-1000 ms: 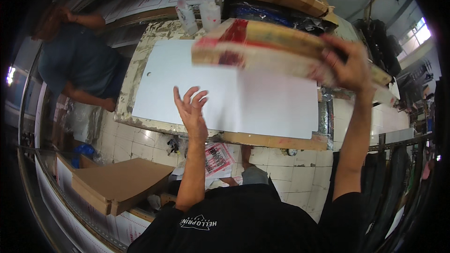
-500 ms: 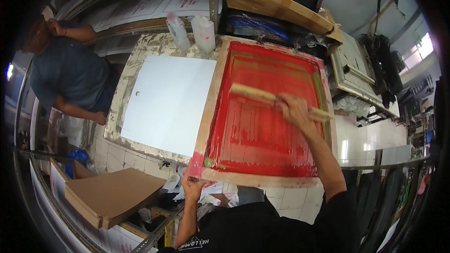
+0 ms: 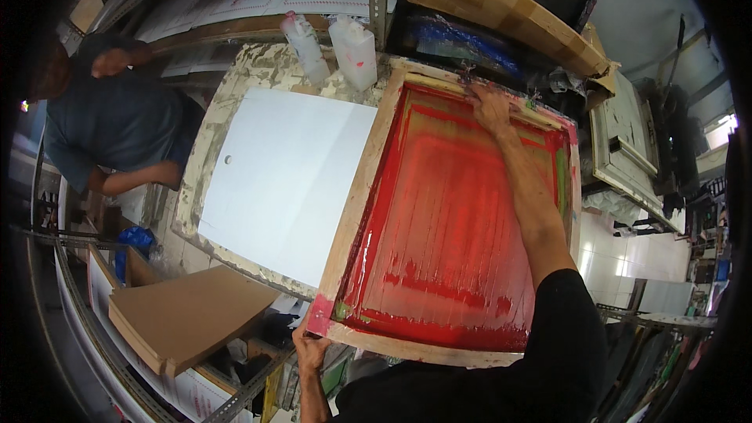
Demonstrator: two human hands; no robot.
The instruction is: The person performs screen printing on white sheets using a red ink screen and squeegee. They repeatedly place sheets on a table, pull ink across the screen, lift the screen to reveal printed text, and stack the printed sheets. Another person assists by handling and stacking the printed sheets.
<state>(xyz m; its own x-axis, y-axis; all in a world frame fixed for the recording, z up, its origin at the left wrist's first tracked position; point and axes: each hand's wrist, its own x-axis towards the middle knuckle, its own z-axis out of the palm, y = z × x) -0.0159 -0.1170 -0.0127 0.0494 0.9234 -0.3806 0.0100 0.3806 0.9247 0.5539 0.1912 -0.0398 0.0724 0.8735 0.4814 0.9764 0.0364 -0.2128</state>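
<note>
A wooden-framed printing screen (image 3: 453, 211) smeared with red ink stands raised over the right side of the worktable. At its near left corner my left hand (image 3: 311, 350) is closed around the wooden frame. My right hand (image 3: 491, 110) reaches to the far end of the screen, its fingers wrapped round a wooden squeegee (image 3: 536, 115) that lies along the far inner edge. The squeegee's blade is hidden. Left of the screen, a white sheet (image 3: 286, 180) with a small hole near its left edge rests flat on the stained table (image 3: 205, 160).
Two whitish plastic bottles (image 3: 354, 55) stand behind the sheet. A person (image 3: 117, 121) in a dark shirt is at the far left. Brown cardboard sheets (image 3: 192, 313) lie stacked at the lower left. Metal shelving (image 3: 378, 0) and a long cardboard box (image 3: 501, 8) border the back.
My right hand has moved the squeegee from the middle of the screen to its far edge. My left hand stays on the frame corner. The view has shifted slightly.
</note>
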